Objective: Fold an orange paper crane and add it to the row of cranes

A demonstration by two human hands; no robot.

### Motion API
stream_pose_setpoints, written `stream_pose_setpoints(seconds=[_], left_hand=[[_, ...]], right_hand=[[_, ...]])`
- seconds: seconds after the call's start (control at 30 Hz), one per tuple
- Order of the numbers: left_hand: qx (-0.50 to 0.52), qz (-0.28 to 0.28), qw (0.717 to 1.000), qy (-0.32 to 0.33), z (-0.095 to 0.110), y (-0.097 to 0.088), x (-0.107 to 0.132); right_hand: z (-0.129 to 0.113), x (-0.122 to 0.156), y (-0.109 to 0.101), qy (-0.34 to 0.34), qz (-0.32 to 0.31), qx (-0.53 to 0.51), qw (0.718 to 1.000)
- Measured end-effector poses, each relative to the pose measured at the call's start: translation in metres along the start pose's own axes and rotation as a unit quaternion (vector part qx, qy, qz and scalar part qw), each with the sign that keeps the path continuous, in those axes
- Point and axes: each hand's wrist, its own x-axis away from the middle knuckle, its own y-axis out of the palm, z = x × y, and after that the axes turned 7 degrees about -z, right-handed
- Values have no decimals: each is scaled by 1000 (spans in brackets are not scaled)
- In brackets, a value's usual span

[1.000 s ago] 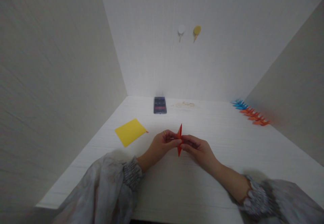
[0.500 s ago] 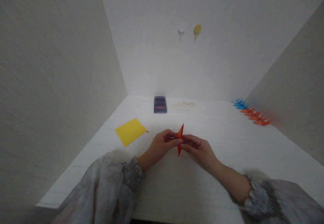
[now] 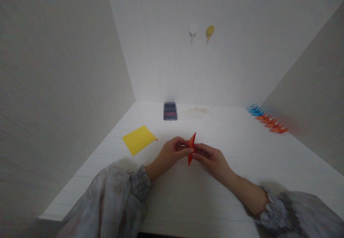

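Note:
Between my two hands is a folded orange-red paper figure [image 3: 191,142], with one pointed end up and another down. My left hand [image 3: 174,152], a ring on one finger, pinches its middle from the left, thumb in front. From the right, my right hand [image 3: 211,155] grips the same figure with thumb and fingertips. The fingers hide the figure's middle. To the left of my left hand lies a yellow paper stack [image 3: 139,139], with a tiny red scrap at its right corner.
A dark, pixelated flat object [image 3: 170,111] lies at the back of the white table [image 3: 172,202]. Along the right wall stands a row of folded blue [image 3: 255,110] and orange paper figures [image 3: 271,124]. A white hook [image 3: 192,30] and a yellow hook [image 3: 210,31] are on the back wall.
The paper figure has tilted slightly, its top point shifting a little right and its lower point a little left. Both hands stay almost in place.

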Motion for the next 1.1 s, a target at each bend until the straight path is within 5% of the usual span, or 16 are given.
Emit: stream_pose_setpoints(seconds=[0.33,0.93,1.1], left_hand=[[24,-14,999,18,-2,1,-1],[-11,-89,995,50,-8,8,2],[2,-89,995,38,-4,11,4]], right_hand=[[-3,-1,1,-45,-15,18,999],[-5,-2,4,-15,92,308,947],[-7,-2,5,-20,90,264,960]])
